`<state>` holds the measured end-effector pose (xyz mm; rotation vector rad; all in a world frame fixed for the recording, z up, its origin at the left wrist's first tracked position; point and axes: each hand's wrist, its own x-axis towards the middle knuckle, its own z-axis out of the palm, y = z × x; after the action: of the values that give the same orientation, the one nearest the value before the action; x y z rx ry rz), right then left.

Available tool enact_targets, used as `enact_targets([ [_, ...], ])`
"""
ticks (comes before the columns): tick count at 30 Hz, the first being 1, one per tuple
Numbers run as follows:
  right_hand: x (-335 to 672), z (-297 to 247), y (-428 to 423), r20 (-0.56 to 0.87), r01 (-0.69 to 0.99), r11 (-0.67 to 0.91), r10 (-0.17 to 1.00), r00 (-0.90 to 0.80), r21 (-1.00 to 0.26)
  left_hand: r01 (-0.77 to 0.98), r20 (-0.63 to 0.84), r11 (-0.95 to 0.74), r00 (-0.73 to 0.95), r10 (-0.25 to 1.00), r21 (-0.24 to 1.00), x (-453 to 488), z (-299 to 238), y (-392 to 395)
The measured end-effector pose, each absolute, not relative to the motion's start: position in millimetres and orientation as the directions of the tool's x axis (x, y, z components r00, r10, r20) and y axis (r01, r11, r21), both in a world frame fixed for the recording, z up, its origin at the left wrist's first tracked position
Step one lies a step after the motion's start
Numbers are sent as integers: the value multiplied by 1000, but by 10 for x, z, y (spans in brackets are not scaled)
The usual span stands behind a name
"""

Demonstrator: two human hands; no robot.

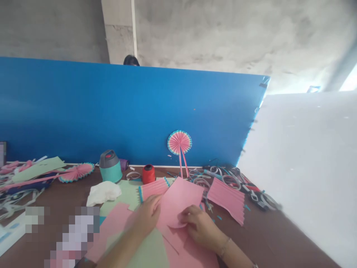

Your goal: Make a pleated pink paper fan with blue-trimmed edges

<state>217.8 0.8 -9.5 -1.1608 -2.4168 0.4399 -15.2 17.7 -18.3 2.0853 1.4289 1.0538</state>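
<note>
A sheet of pink paper (182,197) is raised between my two hands. My left hand (149,214) is closed at its left edge, the thumb partly hidden. Along the lower right edge, my right hand (201,226) pinches the sheet, which curls slightly there. Under my hands lie more pink sheets (118,219) and pale green sheets (145,247). A pleated pink strip with a blue and yellow edge (153,188) rests just beyond my left hand. To the right of my right hand is another pleated pink sheet (225,201).
A finished round paper fan (180,142) leans on the blue partition (111,108); another fan (76,172) lies left. A teal container (111,167), red thread spool (148,174) and white tissue (103,192) stand or lie behind. Tangled bands and scraps (231,180) fill the back right. A person's head (131,60) shows above the partition.
</note>
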Motion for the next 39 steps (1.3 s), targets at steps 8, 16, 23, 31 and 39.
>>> enact_targets([
  [8,2198,-76,-2,204,599,606,772,-602,-524,753,234,-201,65,970,627,-240,-356,283],
  [16,2229,-85,55,203,527,521,813,-546,-672,723,396,-443,250,883,530,-177,-208,157],
  [23,2289,-66,95,256,533,523,830,-495,-665,784,227,-432,368,902,446,-194,-243,137],
  [31,2284,-157,95,253,425,523,799,-545,-739,780,351,-407,257,901,476,-215,-225,196],
  [39,2427,-202,261,327,761,428,898,-295,-487,749,89,-446,466,880,490,-104,-46,14],
])
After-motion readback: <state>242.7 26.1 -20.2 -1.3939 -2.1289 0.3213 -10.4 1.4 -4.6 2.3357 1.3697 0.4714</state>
